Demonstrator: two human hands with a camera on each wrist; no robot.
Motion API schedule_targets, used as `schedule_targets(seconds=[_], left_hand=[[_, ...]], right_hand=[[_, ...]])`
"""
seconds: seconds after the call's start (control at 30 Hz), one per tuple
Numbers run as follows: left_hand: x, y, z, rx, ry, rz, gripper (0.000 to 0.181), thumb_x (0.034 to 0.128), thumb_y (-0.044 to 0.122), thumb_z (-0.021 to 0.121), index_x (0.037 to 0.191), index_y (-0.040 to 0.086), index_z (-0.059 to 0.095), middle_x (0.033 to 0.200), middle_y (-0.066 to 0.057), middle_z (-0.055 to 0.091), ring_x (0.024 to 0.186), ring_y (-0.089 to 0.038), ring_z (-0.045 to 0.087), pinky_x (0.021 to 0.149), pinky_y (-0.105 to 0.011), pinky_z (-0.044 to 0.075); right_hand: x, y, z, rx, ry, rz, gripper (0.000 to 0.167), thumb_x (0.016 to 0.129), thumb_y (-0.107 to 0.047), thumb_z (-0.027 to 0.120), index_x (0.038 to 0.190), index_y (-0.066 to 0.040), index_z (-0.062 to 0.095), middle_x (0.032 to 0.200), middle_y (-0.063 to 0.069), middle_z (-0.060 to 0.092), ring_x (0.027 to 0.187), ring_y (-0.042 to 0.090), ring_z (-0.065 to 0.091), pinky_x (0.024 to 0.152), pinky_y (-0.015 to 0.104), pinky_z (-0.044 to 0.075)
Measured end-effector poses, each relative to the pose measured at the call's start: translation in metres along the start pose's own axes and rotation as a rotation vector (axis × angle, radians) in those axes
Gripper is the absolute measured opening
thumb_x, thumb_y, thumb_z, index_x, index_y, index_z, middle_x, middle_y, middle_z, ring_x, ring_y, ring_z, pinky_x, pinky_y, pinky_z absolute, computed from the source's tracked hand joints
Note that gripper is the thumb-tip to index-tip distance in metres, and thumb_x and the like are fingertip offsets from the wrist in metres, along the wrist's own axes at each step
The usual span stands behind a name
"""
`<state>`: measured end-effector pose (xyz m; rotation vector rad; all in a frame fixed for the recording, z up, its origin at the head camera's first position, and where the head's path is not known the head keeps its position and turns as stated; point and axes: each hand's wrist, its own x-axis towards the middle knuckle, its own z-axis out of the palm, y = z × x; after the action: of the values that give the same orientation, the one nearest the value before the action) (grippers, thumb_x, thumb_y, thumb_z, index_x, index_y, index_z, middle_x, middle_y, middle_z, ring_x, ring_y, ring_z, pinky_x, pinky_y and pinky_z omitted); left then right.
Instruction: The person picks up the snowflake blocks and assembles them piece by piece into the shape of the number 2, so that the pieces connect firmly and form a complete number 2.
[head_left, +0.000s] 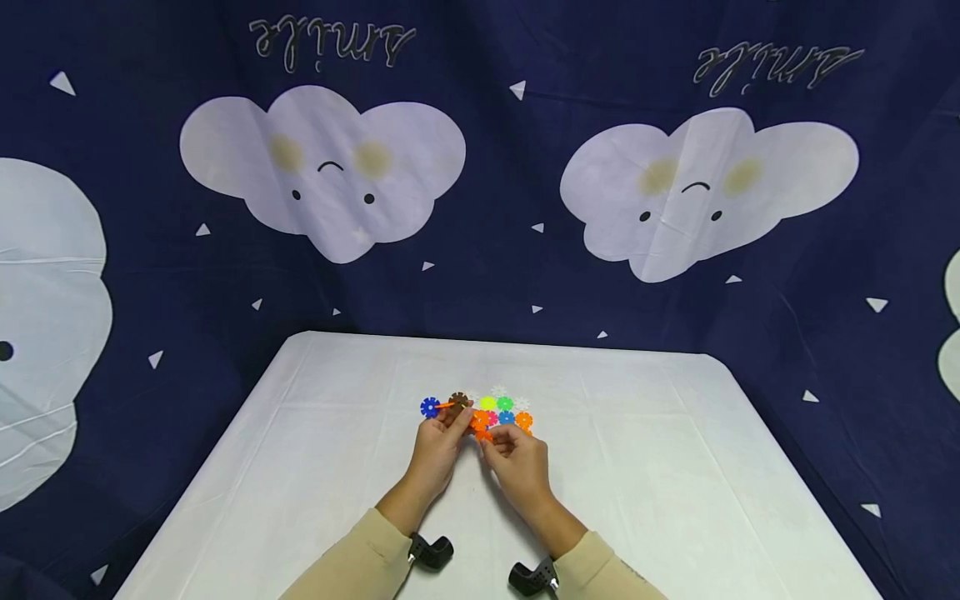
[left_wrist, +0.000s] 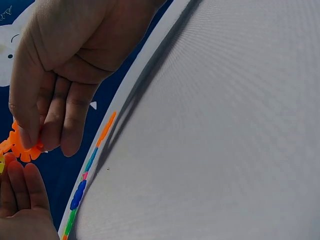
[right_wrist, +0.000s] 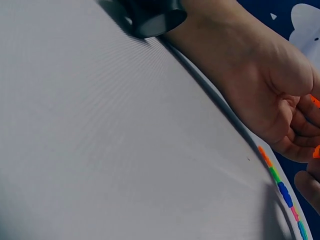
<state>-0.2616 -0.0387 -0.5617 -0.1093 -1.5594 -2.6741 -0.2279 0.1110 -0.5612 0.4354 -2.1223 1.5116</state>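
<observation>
My left hand (head_left: 438,446) pinches a joined cluster of plastic snowflake discs between thumb and fingers. From it a blue disc (head_left: 430,407), an orange piece (head_left: 444,406) and a brown disc (head_left: 458,400) stick out to the left. Between the two hands sits an orange disc (head_left: 480,420). Just below, my right hand (head_left: 521,462) pinches another orange disc (head_left: 483,435) at its edge. In the left wrist view an orange disc (left_wrist: 24,150) shows at the fingertips, close to a yellow piece (left_wrist: 1,163). Fingers hide how the discs join.
Behind the hands lie loose snowflake discs: yellow (head_left: 488,402), green (head_left: 505,403), blue (head_left: 506,418), orange (head_left: 523,420) and white (head_left: 498,392). The white-covered table (head_left: 637,450) spreads around them. A dark blue curtain (head_left: 510,183) with clouds hangs beyond its far edge.
</observation>
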Motion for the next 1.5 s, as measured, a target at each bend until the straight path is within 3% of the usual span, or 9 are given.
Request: schedule_targets(seconds=[0.3, 0.53, 0.67, 0.77, 0.97, 1.27, 1.4, 1.5], left_hand=[[0.000, -0.002, -0.001, 0.013, 0.003, 0.019, 0.032, 0.1022, 0.003, 0.070, 0.126, -0.017, 0.060, 0.128, -0.037, 0.062, 0.102, -0.016, 0.070, 0.089, -0.029, 0.058], [-0.003, -0.001, -0.002, 0.072, -0.029, 0.040, 0.030, 0.0988, 0.011, 0.077, 0.118, -0.010, 0.067, 0.107, -0.013, 0.073, 0.094, -0.016, 0.069, 0.084, -0.028, 0.058], [-0.003, -0.001, -0.002, 0.024, -0.033, 0.016, 0.014, 0.0963, 0.011, 0.080, 0.100, 0.004, 0.068, 0.096, -0.003, 0.070, 0.091, -0.015, 0.067, 0.081, -0.026, 0.057], [-0.003, -0.001, -0.002, -0.017, -0.047, -0.008, 0.018, 0.0962, 0.007, 0.079, 0.094, 0.009, 0.061, 0.090, 0.000, 0.063, 0.088, -0.013, 0.063, 0.080, -0.025, 0.056], [-0.005, 0.000, -0.003, -0.050, -0.110, -0.031, 0.016, 0.0975, 0.007, 0.078, 0.111, 0.005, 0.069, 0.102, -0.006, 0.070, 0.098, -0.017, 0.067, 0.092, -0.032, 0.058], [-0.006, 0.002, -0.005, -0.156, -0.342, 0.034, 0.021, 0.1050, -0.002, 0.063, 0.125, 0.000, 0.068, 0.127, -0.017, 0.067, 0.114, -0.021, 0.065, 0.099, -0.030, 0.054], [-0.006, 0.002, -0.006, -0.165, -0.355, 0.040, 0.021, 0.1048, -0.001, 0.063, 0.125, 0.000, 0.068, 0.127, -0.016, 0.067, 0.114, -0.021, 0.065, 0.098, -0.029, 0.054], [-0.006, 0.002, -0.006, -0.161, -0.319, 0.015, 0.017, 0.1038, -0.001, 0.065, 0.120, 0.002, 0.070, 0.120, -0.012, 0.070, 0.110, -0.018, 0.066, 0.096, -0.028, 0.055]], right_hand=[[0.001, -0.004, 0.004, -0.109, 0.082, -0.135, 0.017, 0.076, 0.011, 0.084, 0.084, 0.000, 0.074, 0.073, 0.002, 0.072, 0.061, 0.011, 0.068, 0.056, 0.019, 0.057], [0.000, -0.003, 0.005, -0.143, 0.112, -0.171, 0.017, 0.077, 0.010, 0.084, 0.084, -0.002, 0.074, 0.073, 0.001, 0.073, 0.060, 0.009, 0.068, 0.055, 0.018, 0.056], [-0.001, -0.003, 0.004, -0.098, 0.113, -0.172, 0.016, 0.078, 0.009, 0.084, 0.085, -0.002, 0.074, 0.073, 0.001, 0.073, 0.061, 0.008, 0.068, 0.054, 0.020, 0.057], [-0.001, -0.004, 0.004, -0.059, 0.108, -0.164, 0.014, 0.080, 0.009, 0.082, 0.087, -0.001, 0.075, 0.074, 0.001, 0.074, 0.062, 0.008, 0.069, 0.054, 0.020, 0.057], [-0.002, -0.007, 0.005, 0.002, 0.141, -0.159, 0.017, 0.080, 0.012, 0.083, 0.088, -0.001, 0.075, 0.073, 0.002, 0.074, 0.060, 0.012, 0.070, 0.054, 0.021, 0.057], [-0.002, -0.021, 0.005, 0.082, 0.152, -0.131, 0.021, 0.077, 0.023, 0.081, 0.087, 0.006, 0.072, 0.070, 0.010, 0.073, 0.054, 0.026, 0.070, 0.050, 0.022, 0.056], [-0.001, -0.041, 0.001, 0.109, 0.134, -0.115, 0.018, 0.078, 0.025, 0.079, 0.086, 0.011, 0.071, 0.070, 0.017, 0.071, 0.054, 0.031, 0.069, 0.051, 0.021, 0.056], [-0.001, -0.051, -0.002, 0.131, 0.121, -0.086, 0.015, 0.080, 0.024, 0.078, 0.087, 0.012, 0.071, 0.071, 0.020, 0.071, 0.055, 0.036, 0.069, 0.052, 0.021, 0.056]])
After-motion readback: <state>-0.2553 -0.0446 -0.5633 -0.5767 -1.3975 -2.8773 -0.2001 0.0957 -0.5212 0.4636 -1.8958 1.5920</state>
